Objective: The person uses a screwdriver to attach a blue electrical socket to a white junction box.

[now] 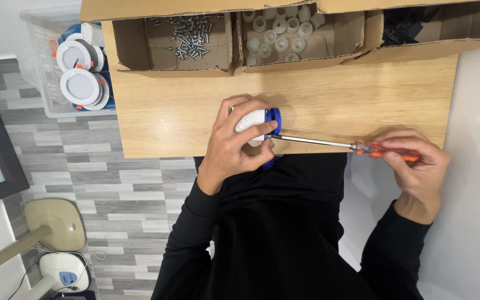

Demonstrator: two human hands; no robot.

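Note:
My left hand (234,141) grips a small white and blue round fixture (259,119) at the near edge of the wooden table (362,100). My right hand (415,164) holds a screwdriver (329,143) by its orange handle. The thin metal shaft runs left, and its tip meets the fixture beside my left fingers. Both sleeves are black.
Three open cardboard boxes stand along the table's far edge: one with loose screws (190,36), one with several white plastic caps (279,30), one with dark parts (406,25). A clear bin (45,78) of round white fixtures sits on the floor at the left. A fan base (56,222) stands lower left.

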